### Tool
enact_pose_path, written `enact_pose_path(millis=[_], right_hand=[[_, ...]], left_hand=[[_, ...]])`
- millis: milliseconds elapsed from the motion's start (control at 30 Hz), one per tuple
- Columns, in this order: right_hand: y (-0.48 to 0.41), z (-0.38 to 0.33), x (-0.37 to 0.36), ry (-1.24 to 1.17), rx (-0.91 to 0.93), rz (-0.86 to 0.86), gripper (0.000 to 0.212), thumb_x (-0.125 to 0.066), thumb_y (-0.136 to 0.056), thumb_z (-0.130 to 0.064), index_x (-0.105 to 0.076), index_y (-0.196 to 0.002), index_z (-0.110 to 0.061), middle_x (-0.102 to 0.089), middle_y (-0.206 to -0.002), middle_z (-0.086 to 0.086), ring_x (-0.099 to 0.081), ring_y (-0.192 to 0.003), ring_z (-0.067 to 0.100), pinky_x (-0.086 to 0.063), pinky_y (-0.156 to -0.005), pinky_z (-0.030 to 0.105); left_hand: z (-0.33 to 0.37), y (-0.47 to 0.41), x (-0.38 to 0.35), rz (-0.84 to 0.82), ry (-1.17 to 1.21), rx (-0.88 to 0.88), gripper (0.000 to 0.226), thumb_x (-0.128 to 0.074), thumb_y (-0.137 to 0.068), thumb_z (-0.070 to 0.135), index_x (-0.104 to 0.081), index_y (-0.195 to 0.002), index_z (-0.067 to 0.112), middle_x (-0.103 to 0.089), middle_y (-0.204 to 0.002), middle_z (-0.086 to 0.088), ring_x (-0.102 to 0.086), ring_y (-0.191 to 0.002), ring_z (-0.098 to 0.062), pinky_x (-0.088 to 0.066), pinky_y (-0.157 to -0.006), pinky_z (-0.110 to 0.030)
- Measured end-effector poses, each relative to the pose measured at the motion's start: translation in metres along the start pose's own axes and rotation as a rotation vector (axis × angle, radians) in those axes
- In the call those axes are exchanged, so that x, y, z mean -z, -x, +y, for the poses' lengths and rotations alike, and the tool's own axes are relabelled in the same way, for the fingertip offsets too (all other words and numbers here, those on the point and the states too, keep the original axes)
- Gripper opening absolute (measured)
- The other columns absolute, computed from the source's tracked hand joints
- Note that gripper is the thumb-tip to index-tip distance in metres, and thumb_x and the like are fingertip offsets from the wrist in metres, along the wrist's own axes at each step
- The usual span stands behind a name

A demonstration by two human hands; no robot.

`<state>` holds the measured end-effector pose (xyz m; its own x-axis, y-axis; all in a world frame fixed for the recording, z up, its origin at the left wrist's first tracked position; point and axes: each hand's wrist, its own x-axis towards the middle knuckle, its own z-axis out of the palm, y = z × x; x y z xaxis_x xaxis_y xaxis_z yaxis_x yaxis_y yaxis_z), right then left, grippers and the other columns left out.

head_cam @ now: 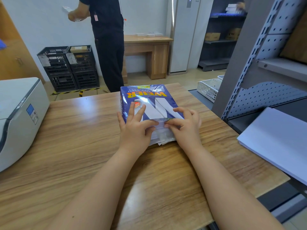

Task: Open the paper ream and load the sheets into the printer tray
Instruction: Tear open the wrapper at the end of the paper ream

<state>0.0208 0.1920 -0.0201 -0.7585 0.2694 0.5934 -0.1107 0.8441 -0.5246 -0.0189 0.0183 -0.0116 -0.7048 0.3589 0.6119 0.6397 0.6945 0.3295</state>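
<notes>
A blue paper ream with orange lettering lies flat in the middle of the wooden table. Its near end is torn, and white sheet edges and loose wrapper flaps show there. My left hand rests on the ream's near left corner, thumb and forefinger pinching the wrapper edge. My right hand pinches the same wrapper edge from the right, fingertips almost touching the left hand's. The white and grey printer stands at the table's left edge; its tray is not in view.
A loose stack of white sheets lies on a dark shelf to the right, under grey perforated shelving. A white basket sits beyond the table's far right corner. A person in dark clothes stands behind the table near black crates.
</notes>
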Motion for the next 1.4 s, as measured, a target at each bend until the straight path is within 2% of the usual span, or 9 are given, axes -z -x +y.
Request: enact_pose_path(millis=[200,300,467,767,1000,1233,1400], right_hand=[[0.0001,0.0009,-0.0003,0.033,0.023,-0.001,0.006,-0.077,-0.074,-0.026,-0.078,-0.079,-0.03,-0.06,-0.124,-0.003,-0.044,-0.112,0.032,-0.019,-0.091,0.033],[-0.0001,0.0018,0.0001,0.021,0.023,-0.015,0.007,-0.077,-0.073,-0.026,-0.078,-0.078,-0.031,-0.06,-0.125,-0.004,-0.043,-0.112,0.032,-0.021,-0.094,0.036],[0.0001,0.0024,-0.0004,0.034,0.033,-0.021,0.006,-0.076,-0.073,-0.027,-0.079,-0.078,-0.03,-0.06,-0.125,-0.003,-0.043,-0.112,0.031,-0.015,-0.091,0.028],[0.0004,0.0011,-0.0012,0.023,0.033,0.016,0.006,-0.073,-0.075,-0.029,-0.078,-0.078,-0.029,-0.06,-0.123,-0.004,-0.043,-0.111,0.027,-0.018,-0.092,0.033],[0.0015,-0.0016,-0.0007,0.081,0.093,0.068,0.009,-0.071,-0.077,-0.031,-0.077,-0.081,-0.025,-0.063,-0.116,-0.001,-0.04,-0.107,0.023,-0.021,-0.086,0.033],[0.0021,-0.0026,0.0011,0.159,0.165,0.082,0.01,-0.071,-0.079,-0.029,-0.075,-0.082,-0.021,-0.064,-0.115,0.003,-0.043,-0.105,0.026,-0.026,-0.085,0.037],[0.0026,-0.0006,0.0037,0.213,0.245,0.073,0.015,-0.066,-0.082,-0.032,-0.075,-0.084,-0.02,-0.064,-0.114,0.005,-0.045,-0.105,0.028,-0.027,-0.084,0.037]], left_hand=[[-0.0002,-0.0007,0.0007,-0.023,0.012,0.011,0.02,-0.077,-0.076,0.022,-0.075,-0.089,0.037,-0.056,-0.136,-0.012,-0.03,-0.141,-0.038,-0.017,-0.102,-0.074],[-0.0006,-0.0008,-0.0001,-0.027,0.027,0.026,0.02,-0.076,-0.076,0.022,-0.074,-0.088,0.037,-0.055,-0.138,-0.011,-0.027,-0.142,-0.036,-0.014,-0.104,-0.072],[-0.0006,-0.0008,-0.0002,-0.038,0.035,0.035,0.019,-0.074,-0.077,0.023,-0.073,-0.089,0.038,-0.053,-0.14,-0.01,-0.023,-0.144,-0.034,-0.008,-0.107,-0.071],[0.0004,-0.0007,0.0007,-0.029,0.05,0.034,0.02,-0.072,-0.08,0.022,-0.073,-0.09,0.04,-0.053,-0.14,-0.008,-0.022,-0.145,-0.033,-0.007,-0.107,-0.07],[0.0007,0.0001,0.0,0.011,0.052,0.023,0.013,-0.074,-0.079,0.033,-0.074,-0.089,0.04,-0.058,-0.135,-0.007,-0.026,-0.143,-0.03,-0.012,-0.106,-0.071],[-0.0017,-0.001,-0.002,0.028,-0.004,-0.039,0.015,-0.075,-0.076,0.028,-0.074,-0.088,0.037,-0.062,-0.129,-0.009,-0.036,-0.138,-0.035,-0.02,-0.101,-0.072],[-0.0053,0.0001,-0.0024,0.057,-0.066,-0.104,0.019,-0.074,-0.076,0.021,-0.074,-0.09,0.034,-0.064,-0.125,-0.008,-0.042,-0.134,-0.035,-0.021,-0.102,-0.07]])
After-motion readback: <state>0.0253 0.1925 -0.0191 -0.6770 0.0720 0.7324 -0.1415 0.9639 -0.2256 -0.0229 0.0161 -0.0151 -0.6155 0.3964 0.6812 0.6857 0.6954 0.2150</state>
